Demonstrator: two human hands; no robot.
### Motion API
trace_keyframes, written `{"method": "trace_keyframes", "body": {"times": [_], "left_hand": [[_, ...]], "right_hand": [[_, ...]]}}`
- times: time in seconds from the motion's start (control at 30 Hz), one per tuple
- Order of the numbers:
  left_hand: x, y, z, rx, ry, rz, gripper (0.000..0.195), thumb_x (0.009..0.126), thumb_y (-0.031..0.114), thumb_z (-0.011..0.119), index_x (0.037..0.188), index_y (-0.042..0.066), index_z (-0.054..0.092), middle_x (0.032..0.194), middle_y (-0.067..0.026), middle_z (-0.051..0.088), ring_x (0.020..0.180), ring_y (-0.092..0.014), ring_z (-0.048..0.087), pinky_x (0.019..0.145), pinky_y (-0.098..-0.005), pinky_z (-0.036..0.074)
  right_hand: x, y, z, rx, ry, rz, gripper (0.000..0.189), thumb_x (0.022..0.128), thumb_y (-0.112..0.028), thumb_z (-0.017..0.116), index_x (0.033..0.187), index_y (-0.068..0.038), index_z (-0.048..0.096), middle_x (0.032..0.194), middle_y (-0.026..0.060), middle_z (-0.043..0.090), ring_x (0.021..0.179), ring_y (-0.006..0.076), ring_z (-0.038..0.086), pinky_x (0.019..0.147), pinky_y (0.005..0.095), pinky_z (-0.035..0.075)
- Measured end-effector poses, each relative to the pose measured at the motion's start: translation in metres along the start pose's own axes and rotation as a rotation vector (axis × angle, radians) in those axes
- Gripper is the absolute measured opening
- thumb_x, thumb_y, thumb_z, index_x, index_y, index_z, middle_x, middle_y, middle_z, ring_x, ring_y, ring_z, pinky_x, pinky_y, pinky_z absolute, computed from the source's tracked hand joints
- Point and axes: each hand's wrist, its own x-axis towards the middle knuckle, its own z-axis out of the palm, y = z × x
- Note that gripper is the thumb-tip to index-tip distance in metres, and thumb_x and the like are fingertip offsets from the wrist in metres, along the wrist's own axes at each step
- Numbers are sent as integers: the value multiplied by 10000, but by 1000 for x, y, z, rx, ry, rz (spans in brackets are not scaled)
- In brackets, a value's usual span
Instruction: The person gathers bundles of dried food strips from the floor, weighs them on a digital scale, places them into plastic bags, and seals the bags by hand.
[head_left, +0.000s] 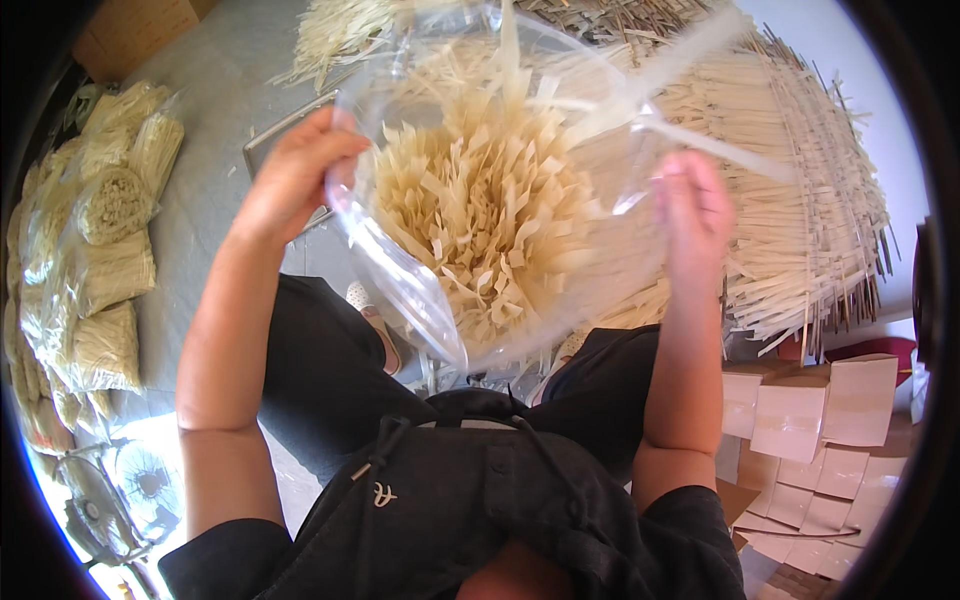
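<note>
A clear plastic bag (409, 289) is spread around the upright ends of a thick bundle of flat, cream-coloured dried strips (487, 217). At the bag's left rim, my left hand (311, 169) is closed with the film pinched between thumb and fingers. My right hand (694, 191), blurred, is raised at the right side with its fingers curled beside the film; whether it grips the edge cannot be told. The lower part of the bundle is hidden beneath its ends.
Large piles of similar strips (757, 195) lie at the right and top. Filled plastic bags (112, 202) are heaped at left. A metal-edged tray (259, 142) lies behind my left hand. Cardboard boxes (791, 420) stand lower right, fans (94, 510) lower left.
</note>
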Motion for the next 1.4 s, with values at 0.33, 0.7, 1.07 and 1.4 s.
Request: {"method": "trace_keyframes", "body": {"times": [0.33,0.7,1.07,1.4], "left_hand": [[1,-22,-2,-87,-185,-95,174,857,73,600,810,115,438,545,23,439,438,-76,449,403,-240,384],[26,-44,16,614,-182,-155,188,832,154,601,883,37,463,626,-51,546,483,-134,552,457,-273,438],[37,-46,27,581,-211,-126,244,846,218,625,923,27,494,651,-58,570,539,-136,584,498,-284,458],[48,-49,33,617,-191,-88,220,861,202,644,896,56,484,605,-26,548,505,-98,532,471,-260,419]], "right_hand": [[-36,42,1,-169,13,21,193,946,-137,583,805,-6,580,660,-34,507,583,20,416,509,184,335],[-37,48,21,-909,-602,-246,640,803,-57,619,1396,-68,379,1253,215,520,1061,368,549,880,417,467],[20,146,30,-1133,-778,414,440,878,-288,623,1235,-44,544,1027,196,643,894,355,627,791,418,507],[52,167,86,-734,-473,347,537,873,-399,614,1253,-26,550,1148,181,633,1037,303,618,900,375,480]]}}
